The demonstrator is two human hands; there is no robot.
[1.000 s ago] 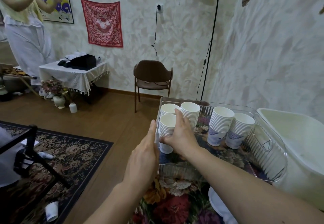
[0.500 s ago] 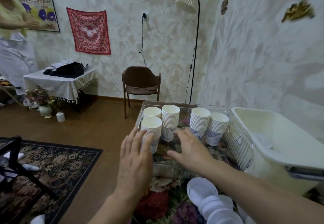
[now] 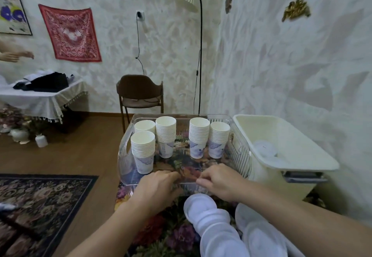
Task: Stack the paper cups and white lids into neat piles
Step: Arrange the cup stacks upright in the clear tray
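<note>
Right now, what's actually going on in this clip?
A person is tidying paper cups and lids. Five stacks of paper cups stand upright in a clear plastic bin. Both hands rest at the bin's near rim, left hand and right hand, fingers curled, holding no cup. White lids lie in loose overlapping rows on the floral cloth nearer the person, not yet piled.

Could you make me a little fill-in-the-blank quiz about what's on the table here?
1. The clear tray holds ___ stacks of paper cups.
2. The white lids lie ___ the tray, nearer the person.
3. The left hand and right hand both rest at the tray's ___ edge.
4. The cream tub stands to the ___ of the tray.

Missing words: five; outside; near; right
</note>
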